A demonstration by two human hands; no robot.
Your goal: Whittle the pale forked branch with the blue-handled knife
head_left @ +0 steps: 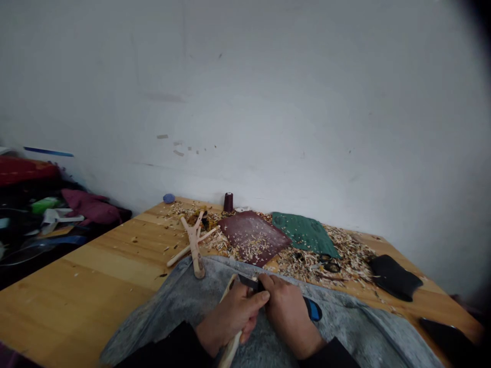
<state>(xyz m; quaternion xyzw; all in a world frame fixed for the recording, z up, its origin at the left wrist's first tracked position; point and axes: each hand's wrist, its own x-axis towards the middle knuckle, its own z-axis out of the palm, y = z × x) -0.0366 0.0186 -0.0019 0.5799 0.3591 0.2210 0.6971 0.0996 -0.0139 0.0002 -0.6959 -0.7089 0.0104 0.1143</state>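
Note:
My left hand is closed round a pale wooden stick that runs from the bottom edge up past the fingers. My right hand grips a knife with a blue and black handle; its dark blade lies across the stick near its upper end, with my left thumb pressed by it. Both hands work over a grey felt cloth on the wooden table. Just beyond the hands a carved Y-shaped wooden fork lies partly on the cloth.
Wood shavings cover the table's far side around a maroon pad and a green cloth. A dark thread spool and a blue ball sit by the wall. A black pouch lies right. Clutter piles left.

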